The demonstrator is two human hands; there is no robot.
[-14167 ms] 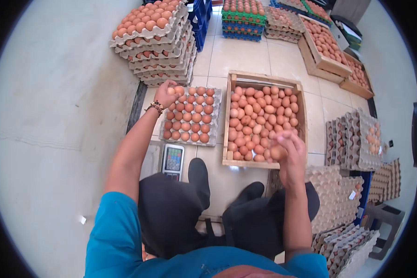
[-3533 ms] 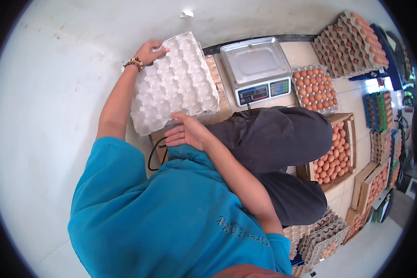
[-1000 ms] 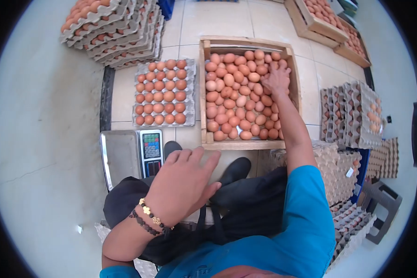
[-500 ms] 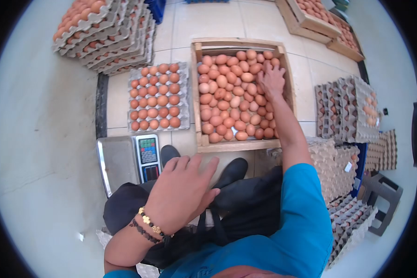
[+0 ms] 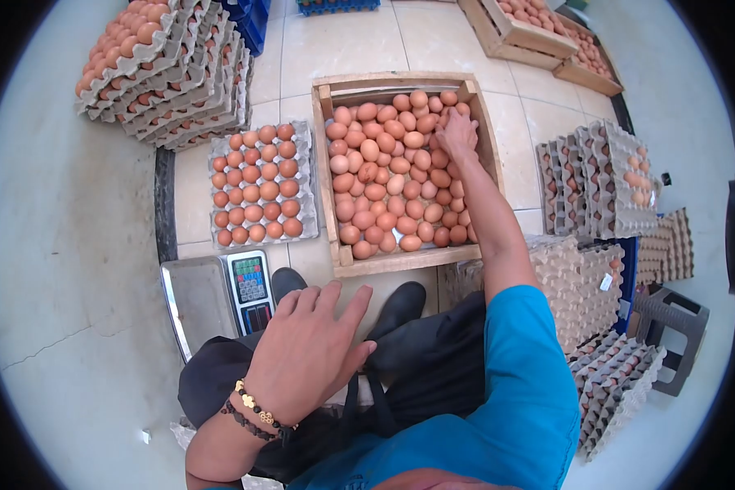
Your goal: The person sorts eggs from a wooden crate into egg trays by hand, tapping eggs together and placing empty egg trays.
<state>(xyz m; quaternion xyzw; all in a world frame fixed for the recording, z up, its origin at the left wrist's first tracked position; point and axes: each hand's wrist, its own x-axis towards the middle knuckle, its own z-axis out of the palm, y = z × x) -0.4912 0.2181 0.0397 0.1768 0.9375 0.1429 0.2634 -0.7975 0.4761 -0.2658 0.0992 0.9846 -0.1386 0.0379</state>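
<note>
A wooden crate (image 5: 400, 267) full of loose brown eggs (image 5: 396, 184) stands on the floor in front of me. My right hand (image 5: 457, 135) reaches into its far right corner, with fingers curled down round an egg; the fingertips are partly hidden among the eggs. My left hand (image 5: 306, 347) hovers over my lap, holding nothing, its fingers stretched out and apart. Left of the crate lies a grey egg tray (image 5: 306, 196) set with rows of brown eggs (image 5: 253, 192). Nearest to my left hand is a digital scale (image 5: 200, 298) with a bare metal platform.
Tall stacks of filled egg trays (image 5: 184, 82) rise at the far left, with more stacked trays (image 5: 584, 180) at the right. Further wooden crates of eggs (image 5: 510, 37) stand at the back right. Tray stacks (image 5: 576, 286) and a dark grey stool (image 5: 674, 335) are by my right side.
The view has shifted, so the crate and trays appear further left. My right hand's fingers, spread over the eggs before, are now drawn closer together. My left hand stays outstretched.
</note>
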